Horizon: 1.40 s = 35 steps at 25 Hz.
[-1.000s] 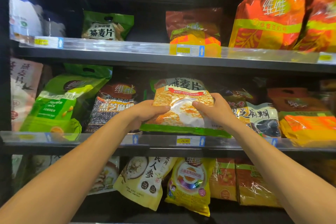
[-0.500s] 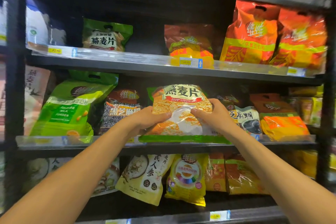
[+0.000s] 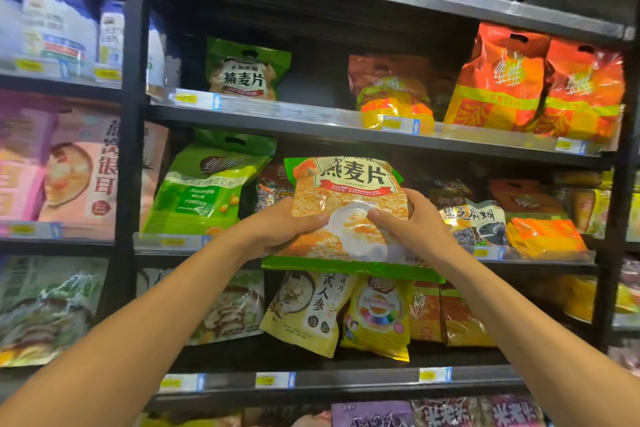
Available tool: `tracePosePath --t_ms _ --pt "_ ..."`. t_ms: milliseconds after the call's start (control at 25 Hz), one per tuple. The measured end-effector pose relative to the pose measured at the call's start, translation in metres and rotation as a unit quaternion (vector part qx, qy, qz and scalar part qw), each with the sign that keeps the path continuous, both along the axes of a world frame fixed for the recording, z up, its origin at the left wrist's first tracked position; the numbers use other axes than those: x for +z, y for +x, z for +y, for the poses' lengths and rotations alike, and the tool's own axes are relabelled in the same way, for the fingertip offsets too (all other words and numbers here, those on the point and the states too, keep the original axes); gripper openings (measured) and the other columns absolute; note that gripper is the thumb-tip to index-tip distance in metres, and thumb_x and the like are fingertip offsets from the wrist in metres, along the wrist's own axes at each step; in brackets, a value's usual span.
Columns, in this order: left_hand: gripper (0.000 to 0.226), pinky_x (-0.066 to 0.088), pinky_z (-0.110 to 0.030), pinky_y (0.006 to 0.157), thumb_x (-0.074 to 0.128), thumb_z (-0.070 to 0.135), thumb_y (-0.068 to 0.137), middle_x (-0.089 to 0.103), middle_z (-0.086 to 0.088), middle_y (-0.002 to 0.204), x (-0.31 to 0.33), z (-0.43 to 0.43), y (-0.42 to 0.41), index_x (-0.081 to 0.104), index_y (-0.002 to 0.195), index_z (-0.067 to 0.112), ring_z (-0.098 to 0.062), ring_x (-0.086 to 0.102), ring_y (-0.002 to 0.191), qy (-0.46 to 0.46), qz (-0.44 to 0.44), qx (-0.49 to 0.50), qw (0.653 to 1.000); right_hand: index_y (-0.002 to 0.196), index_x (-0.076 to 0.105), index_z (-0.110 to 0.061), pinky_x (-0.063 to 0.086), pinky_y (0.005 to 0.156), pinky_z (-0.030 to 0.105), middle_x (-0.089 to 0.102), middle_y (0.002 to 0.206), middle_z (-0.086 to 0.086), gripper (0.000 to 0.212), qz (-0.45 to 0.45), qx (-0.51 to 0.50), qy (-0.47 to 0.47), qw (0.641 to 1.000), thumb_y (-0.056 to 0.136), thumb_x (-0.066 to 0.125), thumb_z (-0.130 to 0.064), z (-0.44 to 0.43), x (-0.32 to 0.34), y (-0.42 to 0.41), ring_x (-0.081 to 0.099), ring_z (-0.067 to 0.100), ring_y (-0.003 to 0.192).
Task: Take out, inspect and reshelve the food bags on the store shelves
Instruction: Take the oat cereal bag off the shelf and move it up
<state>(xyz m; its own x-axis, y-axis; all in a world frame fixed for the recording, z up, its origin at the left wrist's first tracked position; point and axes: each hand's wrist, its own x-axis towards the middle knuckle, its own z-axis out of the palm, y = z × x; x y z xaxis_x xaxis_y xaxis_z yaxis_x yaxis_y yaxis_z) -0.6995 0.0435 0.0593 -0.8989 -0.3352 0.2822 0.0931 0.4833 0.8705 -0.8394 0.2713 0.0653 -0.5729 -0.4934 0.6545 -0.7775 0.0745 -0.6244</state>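
Note:
An oat-flake bag (image 3: pixel 349 194) with a green border and an orange-yellow front is upright in front of the middle shelf (image 3: pixel 540 258). My left hand (image 3: pixel 284 229) grips its left side and my right hand (image 3: pixel 412 225) grips its right side, thumbs on the front. The bag's green bottom edge hangs just over the shelf's front rail. A matching green oat bag (image 3: pixel 246 69) stands on the upper shelf (image 3: pixel 311 114).
A green soy-powder bag (image 3: pixel 204 191) is left of the held bag, black-sesame bags (image 3: pixel 478 215) to its right. Orange bags (image 3: pixel 502 80) fill the upper shelf's right end. Yellow bags (image 3: pixel 377 315) lean out below. A black upright post (image 3: pixel 133 114) divides the left bay.
The view has pulled back and shifted, showing more shelves to the left and below. The bag has come forward and slightly up off the middle shelf, with both hands still holding it.

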Motion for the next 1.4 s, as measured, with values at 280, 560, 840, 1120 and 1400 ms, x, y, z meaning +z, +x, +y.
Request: tracePosePath --t_ms 280,560,840,1120,1400 --pt "0.031 0.059 -0.023 0.075 0.073 0.044 0.094 0.079 0.010 0.101 0.030 -0.010 0.089 0.065 0.121 0.031 -0.006 0.076 0.085 -0.067 0.061 0.047 0.995 0.099 0.052 -0.044 0.052 0.072 0.018 0.066 0.102 -0.022 0.039 0.044 0.041 -0.060 0.996 0.082 0.086 -0.035 -0.025 0.026 0.070 0.066 -0.007 0.089" --pt "0.021 0.052 -0.012 0.056 0.072 0.030 0.097 0.073 0.007 0.096 0.073 -0.025 0.142 0.062 0.115 0.028 0.004 0.071 0.068 -0.076 0.118 0.082 0.987 0.126 0.052 -0.030 0.056 0.078 0.017 0.067 0.118 -0.010 0.061 0.074 0.078 -0.110 0.988 0.078 0.089 -0.038 -0.065 0.068 0.099 0.067 -0.001 0.099" --pt "0.048 0.061 -0.041 0.092 0.077 0.038 0.092 0.073 -0.003 0.119 0.127 -0.063 0.137 0.056 0.132 0.021 -0.024 0.074 0.104 -0.039 0.153 0.137 0.978 0.140 0.049 -0.020 0.053 0.084 0.026 0.062 0.129 0.001 0.080 0.124 0.059 -0.112 0.984 0.075 0.090 -0.044 -0.125 0.135 0.082 0.064 0.016 0.113" --pt "0.026 0.061 -0.038 0.088 0.071 0.045 0.095 0.075 -0.001 0.108 0.196 -0.117 0.113 0.061 0.113 0.028 -0.021 0.075 0.096 -0.087 0.150 0.181 0.968 0.129 0.055 -0.023 0.058 0.083 0.030 0.066 0.117 -0.006 0.065 0.125 0.063 -0.117 0.983 0.078 0.087 -0.048 -0.191 0.201 0.054 0.067 0.011 0.102" --pt "0.038 0.061 -0.047 0.096 0.073 0.048 0.092 0.077 -0.005 0.112 0.248 -0.182 0.073 0.062 0.118 0.021 -0.026 0.077 0.099 -0.102 0.162 0.221 0.956 0.127 0.052 -0.023 0.061 0.088 0.038 0.069 0.109 -0.006 0.064 0.091 0.092 -0.099 0.987 0.079 0.087 -0.046 -0.256 0.262 0.011 0.071 0.013 0.094"
